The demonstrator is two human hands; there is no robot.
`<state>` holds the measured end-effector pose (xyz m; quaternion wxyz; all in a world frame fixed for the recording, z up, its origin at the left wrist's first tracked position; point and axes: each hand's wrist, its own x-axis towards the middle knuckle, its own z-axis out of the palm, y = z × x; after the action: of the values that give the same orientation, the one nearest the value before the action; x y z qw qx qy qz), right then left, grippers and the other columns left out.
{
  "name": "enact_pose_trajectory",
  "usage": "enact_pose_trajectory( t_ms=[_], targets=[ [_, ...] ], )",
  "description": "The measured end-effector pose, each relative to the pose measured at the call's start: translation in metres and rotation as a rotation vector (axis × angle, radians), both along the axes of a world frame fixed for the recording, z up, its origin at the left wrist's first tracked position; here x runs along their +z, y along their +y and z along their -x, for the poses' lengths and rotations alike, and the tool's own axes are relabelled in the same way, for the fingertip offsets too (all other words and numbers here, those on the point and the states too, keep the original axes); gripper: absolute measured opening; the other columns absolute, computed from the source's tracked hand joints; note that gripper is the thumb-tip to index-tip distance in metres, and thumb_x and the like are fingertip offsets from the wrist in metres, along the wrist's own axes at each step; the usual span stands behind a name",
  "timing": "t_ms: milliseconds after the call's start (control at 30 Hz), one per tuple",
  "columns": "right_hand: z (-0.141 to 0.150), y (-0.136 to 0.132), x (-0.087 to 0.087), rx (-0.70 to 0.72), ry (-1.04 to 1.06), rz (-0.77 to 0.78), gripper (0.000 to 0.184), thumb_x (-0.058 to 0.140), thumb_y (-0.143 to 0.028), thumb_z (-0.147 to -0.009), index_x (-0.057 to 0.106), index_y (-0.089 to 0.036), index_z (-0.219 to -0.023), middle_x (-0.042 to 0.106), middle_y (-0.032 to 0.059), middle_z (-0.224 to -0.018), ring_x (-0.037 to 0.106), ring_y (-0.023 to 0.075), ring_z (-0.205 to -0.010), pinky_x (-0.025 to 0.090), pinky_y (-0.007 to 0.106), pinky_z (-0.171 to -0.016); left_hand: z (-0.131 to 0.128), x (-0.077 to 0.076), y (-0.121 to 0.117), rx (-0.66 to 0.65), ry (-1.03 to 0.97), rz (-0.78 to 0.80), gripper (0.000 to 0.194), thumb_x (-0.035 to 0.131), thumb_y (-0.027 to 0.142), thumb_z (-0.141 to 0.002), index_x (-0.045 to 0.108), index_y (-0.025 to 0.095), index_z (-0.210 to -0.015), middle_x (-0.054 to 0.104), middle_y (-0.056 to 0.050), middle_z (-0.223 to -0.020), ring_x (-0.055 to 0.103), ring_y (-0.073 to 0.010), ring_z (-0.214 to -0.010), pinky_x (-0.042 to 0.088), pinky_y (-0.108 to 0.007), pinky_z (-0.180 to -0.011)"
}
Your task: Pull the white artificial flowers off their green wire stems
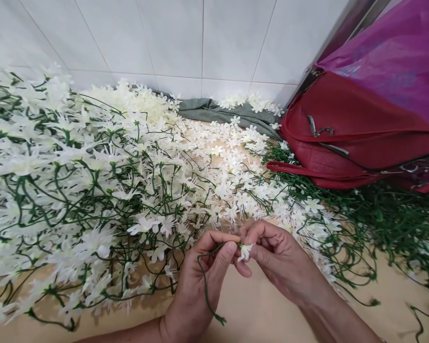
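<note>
My left hand [207, 271] pinches a green plastic stem [204, 278] between thumb and forefinger, and the stem's lower end curls down past the palm. At the stem's top sits a small white artificial flower [245, 251]. Closed around that flower's edge are the fingertips of my right hand [279, 259], touching its petals. The two hands meet close together above the tan tabletop [257, 309]. To their left lies a big heap of white flowers on green stems [100, 190]. Loose white petal pieces [232, 166] are scattered just beyond my fingers.
A red leather bag [350, 128] stands at the right, with a purple plastic bag [386, 62] behind it. Green stems [379, 224] pile up below the bag. Grey-green cloth [221, 112] lies along the white tiled wall [175, 38].
</note>
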<state>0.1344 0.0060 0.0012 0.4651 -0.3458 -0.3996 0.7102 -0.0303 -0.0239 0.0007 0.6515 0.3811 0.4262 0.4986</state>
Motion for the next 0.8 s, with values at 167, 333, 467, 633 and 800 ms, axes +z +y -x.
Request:
enact_pose_trajectory(
  t_ms=[167, 333, 467, 633, 800],
  targets=[
    [-0.0007, -0.0005, -0.0026, -0.021, 0.008, 0.009, 0.011, 0.086, -0.030, -0.083, 0.077, -0.024, -0.080, 0.069, 0.0006, -0.088, 0.065, 0.0128, -0.078, 0.052, 0.026, -0.073, 0.0017, -0.0027, 0.0021, 0.006, -0.021, -0.033, 0.012, 0.070, 0.033, -0.097, 0.074, 0.022, -0.094, 0.071, 0.003, -0.068, 0.067, -0.0117, -0.074, 0.050, -0.022, -0.080],
    [0.0020, -0.0017, -0.0022, -0.051, 0.019, -0.036, 0.011, 0.084, -0.027, -0.085, 0.074, -0.023, -0.082, 0.068, -0.0015, -0.088, 0.067, 0.0109, -0.071, 0.052, 0.026, -0.072, 0.0020, -0.0022, 0.0054, 0.035, -0.025, -0.075, 0.007, 0.072, 0.028, -0.096, 0.075, 0.022, -0.093, 0.070, 0.004, -0.069, 0.067, -0.0106, -0.072, 0.051, -0.021, -0.077],
    [0.0035, -0.0025, -0.0021, -0.044, 0.049, -0.059, 0.013, 0.085, -0.024, -0.084, 0.072, -0.023, -0.082, 0.066, -0.0032, -0.086, 0.065, 0.0100, -0.069, 0.052, 0.026, -0.069, 0.0017, 0.0012, 0.0065, 0.042, -0.038, -0.057, 0.008, 0.074, 0.028, -0.094, 0.074, 0.021, -0.090, 0.071, 0.004, -0.067, 0.067, -0.0102, -0.069, 0.052, -0.020, -0.075],
    [0.0040, -0.0031, -0.0046, -0.048, 0.033, -0.087, 0.015, 0.083, -0.020, -0.085, 0.069, -0.023, -0.080, 0.066, -0.0036, -0.081, 0.064, 0.0110, -0.072, 0.052, 0.026, -0.073, 0.0010, 0.0025, 0.0069, 0.045, 0.002, -0.084, 0.016, 0.076, 0.032, -0.093, 0.073, 0.018, -0.085, 0.070, 0.003, -0.064, 0.066, -0.0109, -0.067, 0.052, -0.021, -0.074],
    [0.0043, -0.0045, -0.0053, -0.044, 0.033, -0.050, 0.018, 0.082, -0.021, -0.086, 0.066, -0.023, -0.080, 0.066, -0.0032, -0.081, 0.062, 0.0108, -0.073, 0.052, 0.026, -0.074, 0.0028, 0.0022, 0.0068, 0.034, 0.032, -0.092, 0.018, 0.074, 0.032, -0.094, 0.072, 0.018, -0.083, 0.069, 0.004, -0.064, 0.065, -0.0107, -0.068, 0.051, -0.022, -0.076]
  ],
)
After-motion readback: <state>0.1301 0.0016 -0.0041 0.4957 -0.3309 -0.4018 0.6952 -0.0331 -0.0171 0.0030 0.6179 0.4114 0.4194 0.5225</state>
